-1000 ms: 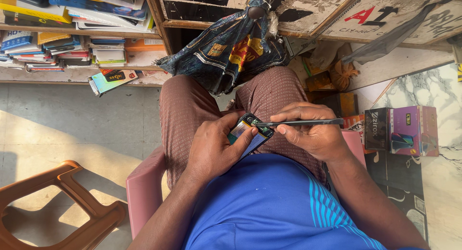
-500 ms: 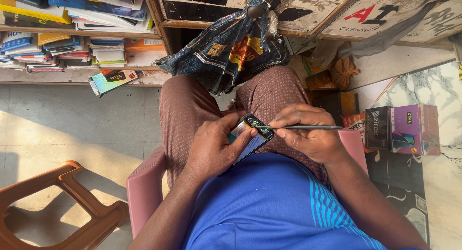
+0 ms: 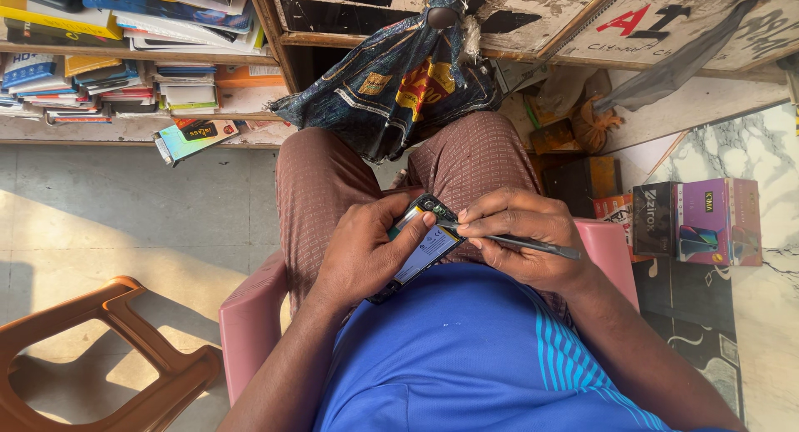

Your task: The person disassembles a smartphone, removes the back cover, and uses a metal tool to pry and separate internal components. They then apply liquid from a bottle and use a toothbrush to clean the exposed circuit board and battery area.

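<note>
Sitting on a pink plastic chair (image 3: 250, 324), the person works over the lap.

- Bookshelf (image 3: 125, 74), far left: stacked books and papers.
- Brown plastic chair (image 3: 108, 357), near left, on the floor.
- Dark printed bag (image 3: 391, 91), far centre, hanging above the knees.
- Boxed goods (image 3: 699, 224), right, on a marble worktop (image 3: 766, 315).
- Left hand (image 3: 362, 253): curled around an opened mobile phone (image 3: 420, 240), thumb pressed on its exposed back, held over the lap.
- Right hand (image 3: 520, 240): pinching a slim dark screwdriver (image 3: 533, 246), tip at the phone's upper edge.

Step judged: working a small fastener or part near the camera end. Continuing calls for a steady tip and a firm left grip.
</note>
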Available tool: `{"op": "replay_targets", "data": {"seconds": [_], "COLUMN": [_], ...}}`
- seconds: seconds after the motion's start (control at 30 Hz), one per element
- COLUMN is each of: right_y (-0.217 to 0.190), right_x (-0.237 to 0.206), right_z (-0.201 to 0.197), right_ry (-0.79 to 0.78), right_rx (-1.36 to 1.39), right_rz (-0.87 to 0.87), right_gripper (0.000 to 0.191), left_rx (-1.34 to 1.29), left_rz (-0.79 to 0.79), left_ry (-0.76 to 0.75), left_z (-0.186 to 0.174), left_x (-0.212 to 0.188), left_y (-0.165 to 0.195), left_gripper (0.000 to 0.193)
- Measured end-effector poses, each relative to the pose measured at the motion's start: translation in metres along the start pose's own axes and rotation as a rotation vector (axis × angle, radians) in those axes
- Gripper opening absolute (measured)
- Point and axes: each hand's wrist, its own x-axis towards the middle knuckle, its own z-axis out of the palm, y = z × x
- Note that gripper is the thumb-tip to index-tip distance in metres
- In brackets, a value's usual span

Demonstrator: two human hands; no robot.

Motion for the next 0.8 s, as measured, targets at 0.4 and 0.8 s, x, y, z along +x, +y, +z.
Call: {"op": "replay_targets", "data": {"seconds": [0.4,0.8], "right_y": [0.018,0.037], "right_x": [-0.013,0.063], "right_z": [0.005,-0.081], "right_ry": [0.203,0.402], "right_rx": [0.258,-0.140], "right_rz": [0.141,0.297], "right_gripper": [0.016,0.034], "left_rx": [0.030,-0.066], "left_rz": [0.007,-0.027], "left_ry": [0.017,0.033], "left_z": [-0.002,-0.010], "left_x": [0.003,0.007], "left_y": [-0.006,-0.013], "left_gripper": [0.031,0.039]}}
